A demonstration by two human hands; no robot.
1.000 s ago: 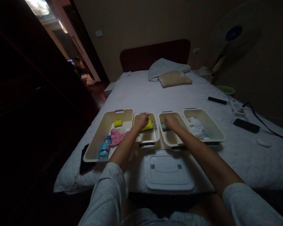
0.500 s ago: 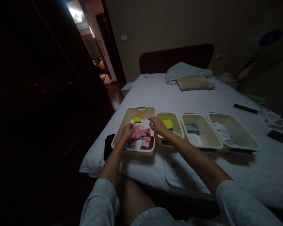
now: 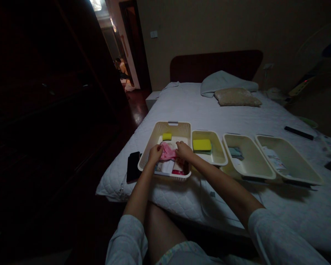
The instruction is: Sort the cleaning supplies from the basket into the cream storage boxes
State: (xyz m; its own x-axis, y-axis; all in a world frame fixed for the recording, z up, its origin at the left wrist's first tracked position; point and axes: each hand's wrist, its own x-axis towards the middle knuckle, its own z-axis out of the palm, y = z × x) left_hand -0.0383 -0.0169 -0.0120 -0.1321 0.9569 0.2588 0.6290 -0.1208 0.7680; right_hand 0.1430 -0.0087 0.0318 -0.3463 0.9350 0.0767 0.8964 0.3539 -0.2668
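Observation:
Inside the perforated cream basket [image 3: 147,154] on the bed, a pink cloth [image 3: 168,151] is stretched between my two hands. My left hand [image 3: 155,154] pinches its left end. At the cloth's right end, my right hand [image 3: 184,150] has its fingers closed on it. A yellow sponge [image 3: 167,136] lies toward the basket's back. Near its front right corner is a red and white packet [image 3: 179,167], partly shaded by my right hand. Other light-coloured items beneath the cloth are hard to make out.
Right of the basket stand a bin [image 3: 216,156] with yellow and green sponges, a bin [image 3: 253,169] with grey-green cloth, and a bin [image 3: 300,167] with a white bottle or packet. A dark phone-like object [image 3: 133,167] lies left; a pale lid [image 3: 223,202] lies in front.
My right hand has come down onto the right end of the pink cloth, which is now lifted and pulled between both hands. The whole view has shifted slightly.

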